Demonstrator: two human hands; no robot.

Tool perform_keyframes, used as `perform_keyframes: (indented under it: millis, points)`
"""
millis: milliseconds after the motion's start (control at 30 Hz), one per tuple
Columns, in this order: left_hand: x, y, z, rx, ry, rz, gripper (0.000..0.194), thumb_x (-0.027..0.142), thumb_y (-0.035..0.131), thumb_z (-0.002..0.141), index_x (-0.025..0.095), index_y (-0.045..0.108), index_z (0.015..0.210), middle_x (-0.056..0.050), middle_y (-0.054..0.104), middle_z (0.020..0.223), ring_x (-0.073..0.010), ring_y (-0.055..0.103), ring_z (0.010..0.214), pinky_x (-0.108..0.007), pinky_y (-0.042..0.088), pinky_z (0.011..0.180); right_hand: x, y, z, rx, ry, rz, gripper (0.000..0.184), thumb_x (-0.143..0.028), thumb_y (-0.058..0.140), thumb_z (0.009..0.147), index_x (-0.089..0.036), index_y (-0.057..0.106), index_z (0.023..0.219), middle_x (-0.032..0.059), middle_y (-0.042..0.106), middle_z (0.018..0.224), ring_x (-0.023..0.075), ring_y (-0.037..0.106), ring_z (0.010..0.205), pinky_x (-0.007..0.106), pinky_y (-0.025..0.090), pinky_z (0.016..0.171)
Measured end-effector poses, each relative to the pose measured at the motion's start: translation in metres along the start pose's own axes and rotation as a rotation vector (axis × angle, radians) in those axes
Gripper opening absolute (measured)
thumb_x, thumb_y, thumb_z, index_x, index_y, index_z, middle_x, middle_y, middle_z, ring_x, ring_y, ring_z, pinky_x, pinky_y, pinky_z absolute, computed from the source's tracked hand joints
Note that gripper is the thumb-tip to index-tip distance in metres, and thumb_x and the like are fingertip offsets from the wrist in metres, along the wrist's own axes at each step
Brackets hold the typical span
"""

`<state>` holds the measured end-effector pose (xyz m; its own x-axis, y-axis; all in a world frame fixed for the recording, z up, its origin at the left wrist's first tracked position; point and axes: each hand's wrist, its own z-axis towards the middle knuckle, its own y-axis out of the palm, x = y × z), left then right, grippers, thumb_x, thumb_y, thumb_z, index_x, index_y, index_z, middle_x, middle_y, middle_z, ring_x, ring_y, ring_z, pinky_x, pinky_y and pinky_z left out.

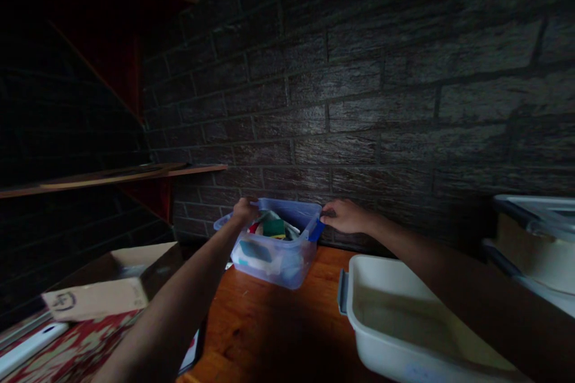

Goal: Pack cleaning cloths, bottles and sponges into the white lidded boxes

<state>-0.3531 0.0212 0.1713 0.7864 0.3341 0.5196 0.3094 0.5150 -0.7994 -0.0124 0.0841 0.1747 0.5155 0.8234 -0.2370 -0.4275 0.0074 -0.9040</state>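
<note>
A translucent bluish plastic storage box (299, 266) stands on the wooden table against the brick wall. Inside it lie mixed small items, among them a green packet (274, 228) and something red and white; most of the contents I cannot make out. My left hand (245, 210) is closed over the box's left rim. At the opposite end, my right hand (345, 216) has its fingers curled at the blue latch handle (317, 231).
An open white bin (375, 338) with a grey latch sits at front right on the wooden tabletop (256, 326). Lidded containers (534, 245) are stacked far right. To the left are an open cardboard box (101, 300), red patterned cloth (90, 341) and wall shelves (197, 170).
</note>
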Motion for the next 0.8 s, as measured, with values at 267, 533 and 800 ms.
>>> perform_keyframes:
  millis: [267,533,800]
  points:
    - [0.074,-0.038,0.005,0.213,0.291,-0.113,0.03,0.029,0.067,0.096,0.014,0.066,0.122,-0.01,0.069,0.12,-0.022,0.069,0.103,-0.043,0.059,0.089,0.01,-0.027,-0.02,0.074,0.018,-0.013,0.041,-0.043,0.062,0.094,-0.015,0.074,0.123,0.0145,0.074,0.125,0.0286,0.069,0.116,0.035,0.05,0.101]
    - [0.158,-0.1,-0.012,0.354,0.649,-0.174,0.049,-0.004,0.048,0.073,0.011,0.076,0.11,-0.006,0.075,0.124,-0.0193,0.068,0.115,-0.028,0.051,0.101,0.017,-0.052,-0.049,0.173,-0.018,0.032,0.039,-0.038,0.065,0.093,-0.013,0.073,0.121,0.0173,0.073,0.124,0.0303,0.066,0.119,0.041,0.048,0.106]
    - [0.243,-0.121,-0.119,0.048,1.257,-0.02,0.054,0.003,0.039,0.074,0.019,0.077,0.11,0.0,0.072,0.124,-0.0212,0.064,0.122,-0.036,0.045,0.11,-0.01,-0.096,-0.05,0.542,-0.224,0.314,0.115,-0.059,0.082,0.074,-0.018,0.022,0.163,0.015,0.036,0.164,0.0278,0.048,0.14,0.036,0.046,0.106]
